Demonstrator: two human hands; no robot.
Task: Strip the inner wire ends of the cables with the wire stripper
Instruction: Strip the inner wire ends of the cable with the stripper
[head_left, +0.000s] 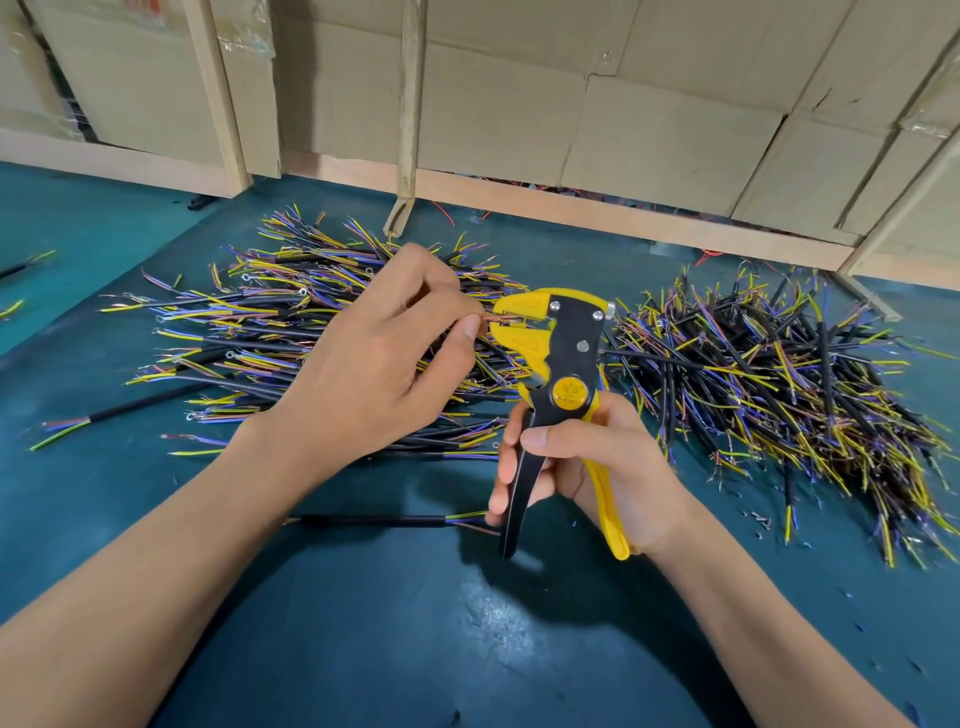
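Feeding a wire into the tool is the step in hand. Head view: the wire stripper (558, 384), the landmark for what follows, is held upright above the teal mat (363, 623). The right hand (587, 467) is wrapped around both handles, one black and one yellow, with fingers curled on the black handle and the yellow one seated in the palm. The handles are seen apart, so the squeeze is judged not yet made. The left hand (374, 353), just left of the stripper's yellow head, pinches thin inner wires (506, 316) between thumb and forefinger, with their ends laid into the head; whether the ends are seated fully cannot be told. The cable they belong to is hidden by that hand.

Behind and left of the stripper, a broad pile of cables (260, 332) is spread; well to its right a second pile (779, 384) is heaped. A single cable (374, 519) lies on the mat below and left of the handles.

The next move is judged to call for steady wires and a firm, even closing of the handles.

Black, smooth, round jackets are shown, fanning into slender yellow, blue and brown cores, some with coppery tips. The stripper is hard plastic and matt black metal. Cardboard panels (649, 104) stand beyond.
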